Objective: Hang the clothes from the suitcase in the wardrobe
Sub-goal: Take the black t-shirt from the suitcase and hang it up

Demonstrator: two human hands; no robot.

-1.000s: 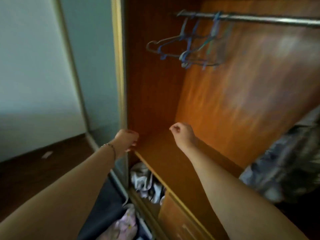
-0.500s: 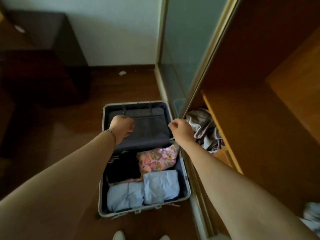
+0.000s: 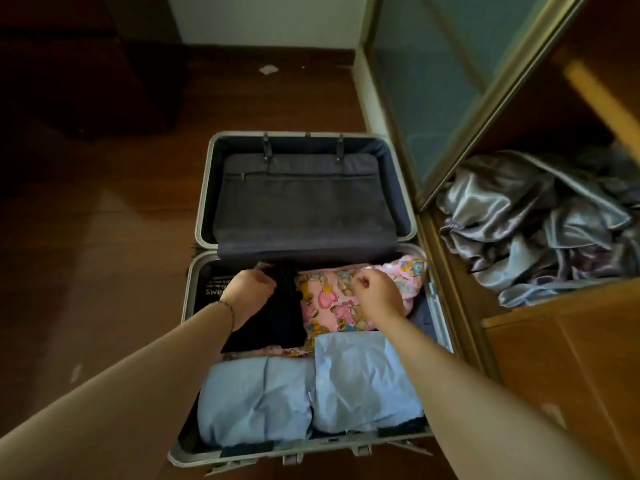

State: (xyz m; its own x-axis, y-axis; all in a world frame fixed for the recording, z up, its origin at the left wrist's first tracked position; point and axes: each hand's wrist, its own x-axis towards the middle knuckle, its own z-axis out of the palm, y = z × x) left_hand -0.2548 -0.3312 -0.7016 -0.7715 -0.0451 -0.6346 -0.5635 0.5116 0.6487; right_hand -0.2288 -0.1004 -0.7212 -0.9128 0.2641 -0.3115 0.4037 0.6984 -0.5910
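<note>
An open grey suitcase [image 3: 200, 271] lies on the floor with its lid [image 3: 304, 202] raised at the far side. It holds a folded black garment [image 3: 277, 320], a pink bear-print garment [image 3: 332, 306] and two folded light blue shirts [image 3: 256, 403] [image 3: 363, 382]. My left hand [image 3: 247, 294] sits on the black garment's upper edge with its fingers curled into the cloth. My right hand [image 3: 379, 292] hovers on the pink garment and pinches its upper edge between thumb and fingers. The wardrobe [image 3: 571, 358] stands open on the right; its rail and hangers are out of view.
A crumpled grey satin cloth [image 3: 540, 223] fills the wardrobe's low compartment. The sliding door [image 3: 450, 91] with a frosted pane stands just right of the suitcase lid. Dark furniture [image 3: 69, 64] occupies the far left. The wooden floor carries small scraps of paper [image 3: 268, 69].
My view swung down from the wardrobe rail to the suitcase. Both hands, fists in the air before, have dropped onto the clothes, left on the black garment and right on the pink one.
</note>
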